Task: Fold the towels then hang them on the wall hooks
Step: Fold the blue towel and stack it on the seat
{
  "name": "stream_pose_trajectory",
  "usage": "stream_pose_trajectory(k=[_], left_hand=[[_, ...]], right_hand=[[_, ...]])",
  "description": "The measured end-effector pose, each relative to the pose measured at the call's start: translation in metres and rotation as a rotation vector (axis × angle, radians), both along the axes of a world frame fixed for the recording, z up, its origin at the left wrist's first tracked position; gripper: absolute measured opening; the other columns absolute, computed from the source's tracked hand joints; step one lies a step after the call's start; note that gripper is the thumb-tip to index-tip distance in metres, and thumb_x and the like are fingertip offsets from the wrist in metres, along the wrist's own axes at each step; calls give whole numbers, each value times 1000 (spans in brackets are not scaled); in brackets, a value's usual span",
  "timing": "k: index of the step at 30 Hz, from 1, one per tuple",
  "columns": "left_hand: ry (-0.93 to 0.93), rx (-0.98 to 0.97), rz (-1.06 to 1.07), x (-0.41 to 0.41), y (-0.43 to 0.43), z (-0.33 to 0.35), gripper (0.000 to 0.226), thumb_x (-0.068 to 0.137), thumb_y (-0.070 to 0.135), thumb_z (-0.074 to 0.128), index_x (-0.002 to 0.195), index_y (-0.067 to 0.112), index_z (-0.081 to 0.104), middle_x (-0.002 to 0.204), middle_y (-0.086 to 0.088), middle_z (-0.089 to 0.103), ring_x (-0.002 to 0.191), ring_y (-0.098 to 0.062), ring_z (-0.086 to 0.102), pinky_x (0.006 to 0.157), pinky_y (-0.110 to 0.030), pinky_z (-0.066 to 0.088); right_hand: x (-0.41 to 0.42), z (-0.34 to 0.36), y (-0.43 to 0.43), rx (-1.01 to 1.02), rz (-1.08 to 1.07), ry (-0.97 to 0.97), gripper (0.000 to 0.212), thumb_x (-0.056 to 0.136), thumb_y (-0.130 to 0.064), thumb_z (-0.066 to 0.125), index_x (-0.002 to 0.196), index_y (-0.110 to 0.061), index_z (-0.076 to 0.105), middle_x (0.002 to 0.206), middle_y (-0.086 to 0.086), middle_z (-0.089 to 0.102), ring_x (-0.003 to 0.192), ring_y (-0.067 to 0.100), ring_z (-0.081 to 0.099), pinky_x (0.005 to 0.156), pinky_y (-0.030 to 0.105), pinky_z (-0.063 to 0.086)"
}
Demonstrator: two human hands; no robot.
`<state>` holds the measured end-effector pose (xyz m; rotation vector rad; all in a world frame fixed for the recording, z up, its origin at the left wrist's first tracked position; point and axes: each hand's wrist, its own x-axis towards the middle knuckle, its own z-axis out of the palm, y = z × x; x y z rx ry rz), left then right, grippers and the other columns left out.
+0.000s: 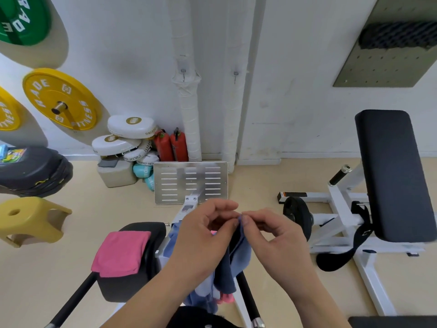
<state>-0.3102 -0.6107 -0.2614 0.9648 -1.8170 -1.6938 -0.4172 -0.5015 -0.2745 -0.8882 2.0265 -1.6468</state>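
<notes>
blue towel [239, 253]: hangs in front of the person from both hands; top edges pinched together, likely to match corners for a fold
left hand [203, 229]: fingers curled, thumb and forefinger pinch the towel's upper edge
right hand [272, 235]: mirrors it; fingers [256, 217] pinch the same edge, close against the left hand's
pink towel [121, 253]: folded, lies on a black pad [151, 229] at left, probably parked until hanging
wall hooks [183, 71]: two on the white wall ahead, both bare; hanging not yet begun

The yellow weight plate [62, 99] reads "RADE" and "FITNESS"; the green weight plate [23, 18] shows "RADE".
</notes>
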Motion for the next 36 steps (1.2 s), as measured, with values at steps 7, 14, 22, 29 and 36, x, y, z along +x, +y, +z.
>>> stream_pose_trajectory(k=[7,14,22,29,36], left_hand=[[14,-49,-4,-8,6,-1,24,85,-3,77,93,19,73,85,9,81,85,-5,77,80,-17,58],[-155,-358,-137,-20,8,-17,37,79,-2,70,100,28,67,92,11,71,86,-9,67,78,-25,57],[-401,-358,-257,-17,-3,-51,29,75,1,60,84,28,68,80,11,71,80,-6,66,76,-27,56],[-419,-464,-362,-13,-30,-63,28,89,11,67,93,37,76,89,20,74,90,2,66,81,-15,49],[-493,-558,-432,-3,-51,-64,20,90,27,71,79,43,68,82,37,66,81,8,62,69,-12,41]], right_hand=[[-6,-3,8,-15,-47,-108,17,89,-6,77,93,-21,83,90,-6,80,91,10,75,85,25,58],[-2,2,11,50,-43,38,23,96,-7,66,90,-28,74,87,-16,75,89,7,71,78,12,52],[-24,-1,25,6,-373,51,18,106,-14,50,98,-29,57,90,-12,63,83,-6,57,73,6,43],[-56,-19,47,15,-547,4,15,107,-18,46,104,-23,60,97,-5,66,92,9,62,81,27,47],[-73,-34,60,18,-649,-28,25,108,-19,46,94,-37,56,100,0,68,95,17,64,85,31,49]])
